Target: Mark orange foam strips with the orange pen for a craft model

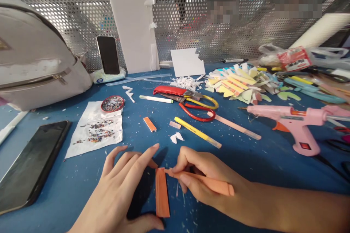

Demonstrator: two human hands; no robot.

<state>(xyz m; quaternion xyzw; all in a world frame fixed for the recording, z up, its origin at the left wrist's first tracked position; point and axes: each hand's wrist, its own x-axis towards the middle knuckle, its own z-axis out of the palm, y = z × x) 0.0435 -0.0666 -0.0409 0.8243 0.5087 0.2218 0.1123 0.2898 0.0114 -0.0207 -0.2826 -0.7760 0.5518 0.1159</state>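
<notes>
My right hand (202, 174) is closed round an orange marker (218, 186), its tip at the top end of an orange strip (162, 196) that lies upright on the blue table. My left hand (123, 185) is spread beside the strip, thumb at its bottom end and a fingertip by its top. Ahead of my hands are a small orange piece (149, 124), a white cut scrap (176, 137), a pale marker cap (175, 125) and a yellow marker (197, 131).
Scissors with red and yellow handles (197, 118), a red-handled cutter (171, 90) and a pink glue gun (298, 123) lie beyond. Coloured paper scraps (243, 82) are heaped behind. Left are a phone (35, 164), beads on white paper (95, 142) and a bag (41, 54).
</notes>
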